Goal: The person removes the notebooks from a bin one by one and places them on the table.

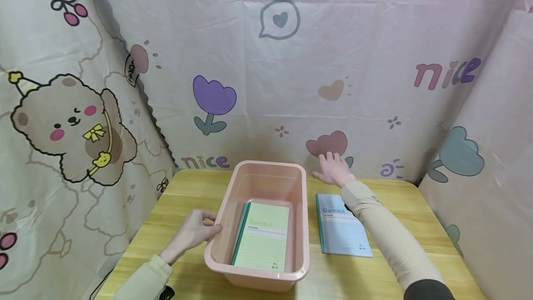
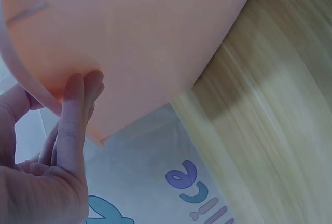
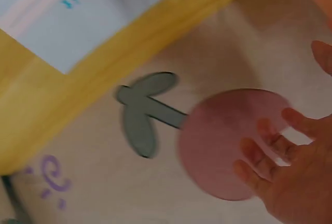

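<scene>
While the left hand point(image 1: 193, 231) pinches its rim, a pink bin point(image 1: 258, 282) stands on the bench point(image 1: 200, 184) — presumably light, stiff, smooth plastic, best held by the lip. Green notebook point(image 1: 264, 240): flat inside. Blue notebook point(image 1: 342, 233): flat beside the bin; likely light, bendy — take by the spine. Right hand point(image 1: 334, 170): empty, fingers spread, beyond it.

A narrow strip of table point(image 1: 315, 263) ran between the pink bin point(image 1: 272, 182) and the blue notebook point(image 1: 341, 233) at right; raised bin walls blocked low sideways passage, the curtain point(image 1: 266, 82) the far side.
</scene>
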`<state>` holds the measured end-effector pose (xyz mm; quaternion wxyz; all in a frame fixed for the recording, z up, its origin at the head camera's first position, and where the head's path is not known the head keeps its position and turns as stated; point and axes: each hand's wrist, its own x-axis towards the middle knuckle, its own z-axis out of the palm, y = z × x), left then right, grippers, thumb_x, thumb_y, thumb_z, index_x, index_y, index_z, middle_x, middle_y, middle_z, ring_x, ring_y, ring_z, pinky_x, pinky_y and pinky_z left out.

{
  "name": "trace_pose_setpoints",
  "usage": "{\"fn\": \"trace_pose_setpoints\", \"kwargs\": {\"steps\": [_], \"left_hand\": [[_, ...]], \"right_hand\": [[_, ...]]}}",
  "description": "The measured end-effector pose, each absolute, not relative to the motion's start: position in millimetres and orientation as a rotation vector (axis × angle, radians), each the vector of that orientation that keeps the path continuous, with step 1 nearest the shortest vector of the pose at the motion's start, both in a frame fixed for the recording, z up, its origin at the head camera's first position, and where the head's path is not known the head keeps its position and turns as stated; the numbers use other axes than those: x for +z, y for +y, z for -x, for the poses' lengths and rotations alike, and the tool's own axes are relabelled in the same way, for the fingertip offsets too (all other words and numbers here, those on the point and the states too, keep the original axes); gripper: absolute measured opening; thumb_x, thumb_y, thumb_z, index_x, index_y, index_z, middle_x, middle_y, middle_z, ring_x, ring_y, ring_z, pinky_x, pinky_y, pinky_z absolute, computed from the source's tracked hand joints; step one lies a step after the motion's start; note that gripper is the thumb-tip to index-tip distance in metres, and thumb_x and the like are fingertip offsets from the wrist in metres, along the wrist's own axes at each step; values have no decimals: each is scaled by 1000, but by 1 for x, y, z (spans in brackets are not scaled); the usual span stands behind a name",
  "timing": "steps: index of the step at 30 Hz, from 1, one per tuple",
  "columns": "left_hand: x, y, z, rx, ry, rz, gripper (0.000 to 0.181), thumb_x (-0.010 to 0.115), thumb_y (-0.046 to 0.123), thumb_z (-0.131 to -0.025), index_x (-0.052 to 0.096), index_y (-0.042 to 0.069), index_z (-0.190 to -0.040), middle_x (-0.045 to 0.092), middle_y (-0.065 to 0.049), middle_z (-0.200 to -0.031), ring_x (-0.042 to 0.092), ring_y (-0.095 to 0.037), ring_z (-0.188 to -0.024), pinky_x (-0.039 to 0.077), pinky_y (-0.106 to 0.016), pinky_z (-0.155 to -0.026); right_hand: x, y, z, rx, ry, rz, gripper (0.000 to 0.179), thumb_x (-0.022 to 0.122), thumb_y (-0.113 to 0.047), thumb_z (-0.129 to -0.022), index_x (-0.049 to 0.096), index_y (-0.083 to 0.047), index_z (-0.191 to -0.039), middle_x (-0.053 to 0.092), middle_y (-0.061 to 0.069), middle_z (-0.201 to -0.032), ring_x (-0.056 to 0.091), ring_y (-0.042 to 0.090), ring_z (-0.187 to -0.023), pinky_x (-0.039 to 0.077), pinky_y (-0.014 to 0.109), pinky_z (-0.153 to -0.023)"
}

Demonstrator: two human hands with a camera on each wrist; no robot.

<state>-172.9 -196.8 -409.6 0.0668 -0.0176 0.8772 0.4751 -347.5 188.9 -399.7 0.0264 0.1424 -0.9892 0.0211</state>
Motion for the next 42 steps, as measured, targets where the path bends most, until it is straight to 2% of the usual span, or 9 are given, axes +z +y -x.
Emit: {"fn": "trace_pose_setpoints", "kwargs": {"steps": [4,8,12,19,25,32,37,42], "left_hand": [[-408,-198,172,1394,2678,-40,35,71,6,-82,66,-16,-108,76,-26,-92,77,-28,-80,63,-36,-65],[-408,-199,172,1365,2692,-106,33,70,6,-83,67,-16,-107,76,-26,-91,77,-28,-80,63,-35,-65],[-407,-199,172,1344,2702,-98,33,71,7,-83,67,-15,-107,77,-24,-91,77,-28,-80,63,-35,-67],[-407,-197,174,1322,2730,-67,33,72,8,-82,68,-14,-107,77,-22,-90,76,-26,-81,63,-36,-70],[-408,-200,173,1326,2722,-109,31,71,7,-82,68,-15,-105,76,-24,-91,76,-28,-82,64,-37,-70],[-408,-200,172,1334,2710,-113,32,71,7,-83,67,-15,-106,76,-25,-93,76,-29,-84,64,-37,-71],[-409,-199,173,1333,2728,-71,30,72,6,-82,68,-14,-105,76,-24,-92,76,-28,-83,64,-37,-71],[-408,-198,173,1323,2741,-46,30,73,6,-82,68,-14,-104,76,-23,-91,76,-28,-83,64,-37,-72]], "right_hand": [[-378,173,343,43,-3072,-447,63,61,-48,-95,52,5,-128,52,30,-127,48,50,-120,45,61,-99],[-360,157,339,38,-3084,-450,67,60,-50,-94,51,6,-129,51,30,-131,47,49,-123,43,61,-103],[-347,140,333,-18,-3096,-468,74,61,-52,-94,48,8,-136,50,29,-135,46,47,-125,43,60,-105],[-331,108,323,-112,-3123,-490,73,60,-55,-93,50,6,-133,52,24,-132,46,40,-127,44,54,-105],[-329,76,312,-88,-3198,-509,72,62,-52,-92,49,4,-137,50,20,-136,43,37,-131,41,50,-111],[-337,44,304,-72,-3243,-526,78,60,-57,-93,45,1,-143,46,19,-147,40,36,-139,36,51,-119],[-352,29,298,-101,-3259,-532,83,63,-61,-89,47,-1,-143,50,17,-145,44,34,-138,38,49,-117],[-364,18,296,-139,-3297,-515,85,61,-62,-90,43,-2,-148,47,18,-151,43,34,-140,41,47,-116]]}}
